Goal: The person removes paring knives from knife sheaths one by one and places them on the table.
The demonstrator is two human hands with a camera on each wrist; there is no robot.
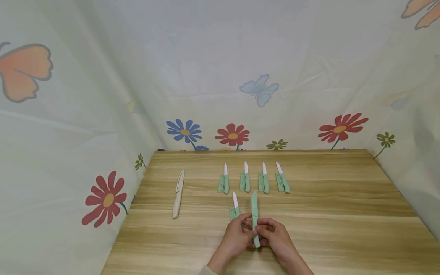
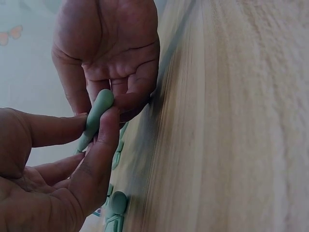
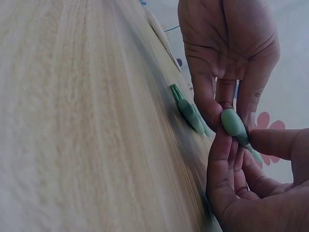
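Note:
A light green paring knife (image 1: 254,208) with its blade in a matching sheath stands between my two hands over the table, tip pointing away from me. My left hand (image 1: 235,237) pinches it from the left, and my right hand (image 1: 276,237) pinches it from the right. Both wrist views show thumbs and fingers on the rounded handle (image 2: 99,113). Just beyond my left hand lies another green knife (image 1: 235,202) with a bare white blade, its sheath (image 1: 232,214) alongside; my fingers hide the lower end of its handle.
Farther back on the wooden table (image 1: 326,221), several green knives (image 1: 246,183) with bare white blades lie in a row, each beside its green sheath. A beige knife (image 1: 177,204) lies alone at the left. Flower-printed fabric (image 1: 292,76) borders the table's back and sides.

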